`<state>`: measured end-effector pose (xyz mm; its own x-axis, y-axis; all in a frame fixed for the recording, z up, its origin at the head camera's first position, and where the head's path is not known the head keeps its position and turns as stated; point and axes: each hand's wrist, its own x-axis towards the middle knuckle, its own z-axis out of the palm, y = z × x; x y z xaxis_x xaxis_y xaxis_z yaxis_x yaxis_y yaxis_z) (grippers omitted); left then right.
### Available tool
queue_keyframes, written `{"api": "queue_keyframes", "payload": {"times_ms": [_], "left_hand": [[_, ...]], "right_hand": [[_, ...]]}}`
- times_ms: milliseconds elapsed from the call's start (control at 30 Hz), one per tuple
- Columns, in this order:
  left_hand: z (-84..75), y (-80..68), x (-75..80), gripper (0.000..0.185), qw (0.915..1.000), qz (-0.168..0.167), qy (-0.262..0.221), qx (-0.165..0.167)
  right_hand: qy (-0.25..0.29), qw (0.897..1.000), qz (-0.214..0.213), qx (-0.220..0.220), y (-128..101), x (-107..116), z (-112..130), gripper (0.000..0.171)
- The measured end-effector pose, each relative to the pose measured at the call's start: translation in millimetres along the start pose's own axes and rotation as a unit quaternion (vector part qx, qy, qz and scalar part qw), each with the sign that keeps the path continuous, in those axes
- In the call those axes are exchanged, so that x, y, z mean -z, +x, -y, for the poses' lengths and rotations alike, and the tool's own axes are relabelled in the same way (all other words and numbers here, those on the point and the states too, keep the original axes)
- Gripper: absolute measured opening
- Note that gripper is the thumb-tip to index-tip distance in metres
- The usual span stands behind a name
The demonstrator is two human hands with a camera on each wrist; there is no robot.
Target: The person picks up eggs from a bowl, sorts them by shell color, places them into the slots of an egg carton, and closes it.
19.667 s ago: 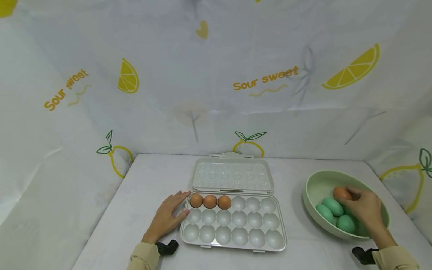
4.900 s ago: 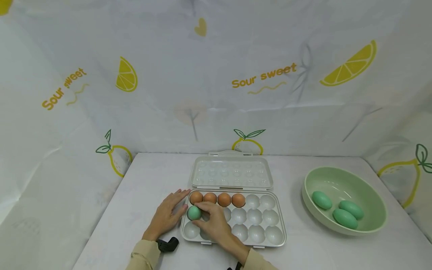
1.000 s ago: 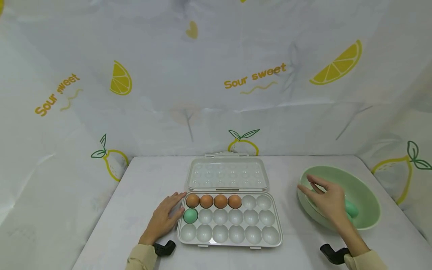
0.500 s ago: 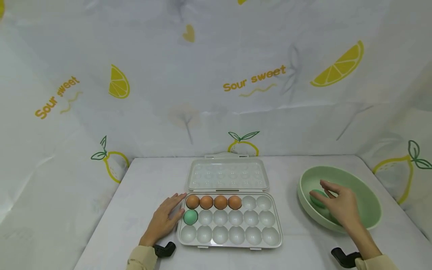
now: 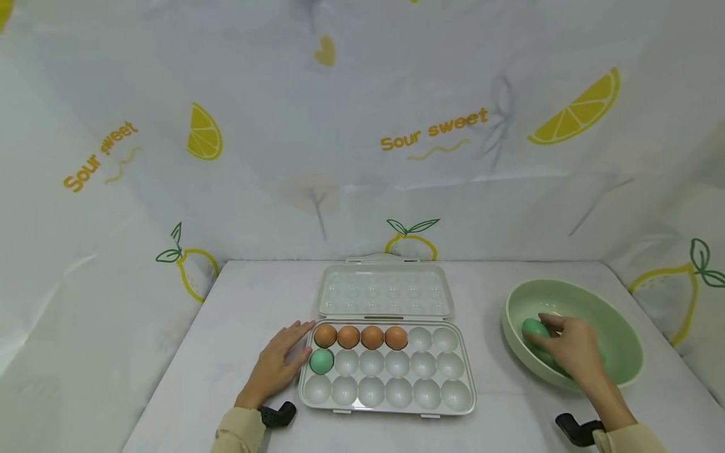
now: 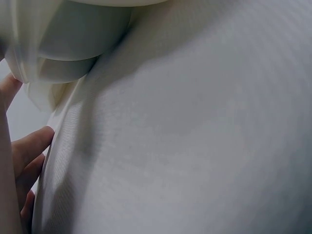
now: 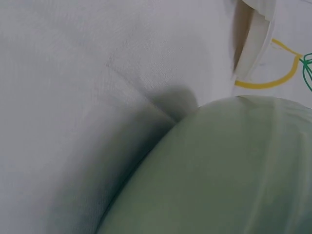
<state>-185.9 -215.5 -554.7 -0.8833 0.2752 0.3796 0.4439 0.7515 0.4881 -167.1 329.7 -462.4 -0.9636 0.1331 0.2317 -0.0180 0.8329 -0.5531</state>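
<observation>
An open white egg tray point(image 5: 466, 385) lies mid-table with several brown eggs point(image 5: 360, 336) in its back row and one green egg point(image 5: 321, 361) at the left of the middle row. My left hand point(image 5: 293, 349) lies flat on the table, fingers against the tray's left edge; in the left wrist view its fingers point(image 6: 29, 151) lie beside the tray point(image 6: 73, 48). My right hand point(image 5: 548, 338) reaches into the pale green bowl point(image 5: 572, 296) and pinches a green egg point(image 5: 529, 327). The right wrist view shows only the bowl's outer wall point(image 7: 219, 170).
The tray's clear lid point(image 5: 385, 292) lies flat open behind it. A lemon-print cloth point(image 5: 362, 126) walls in the back and both sides of the white table point(image 5: 238, 314). Anything else in the bowl is hidden behind my right hand.
My right hand has gone from the bowl's near rim down into the bowl and closed its fingers on a green egg. The left hand and the tray have stayed put.
</observation>
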Motion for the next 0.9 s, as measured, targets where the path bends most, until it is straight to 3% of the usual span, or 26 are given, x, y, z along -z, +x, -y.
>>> {"api": "queue_keyframes", "payload": {"times_ms": [267,433,900], "left_hand": [[-0.8,0.2,1.0,0.052,1.0,-0.002,-0.002,0.007],[0.0,-0.1,0.0,0.052,1.0,-0.003,0.001,0.007],[-2.7,0.5,1.7,0.052,1.0,-0.001,-0.005,0.006]], "right_hand": [[-0.014,0.998,0.054,0.002,4.4,-2.9,-2.6,0.058],[-0.024,0.998,0.056,-0.006,5.7,-3.8,-2.7,0.054],[-0.029,0.998,0.049,0.031,6.1,-7.5,-3.2,0.047]]}}
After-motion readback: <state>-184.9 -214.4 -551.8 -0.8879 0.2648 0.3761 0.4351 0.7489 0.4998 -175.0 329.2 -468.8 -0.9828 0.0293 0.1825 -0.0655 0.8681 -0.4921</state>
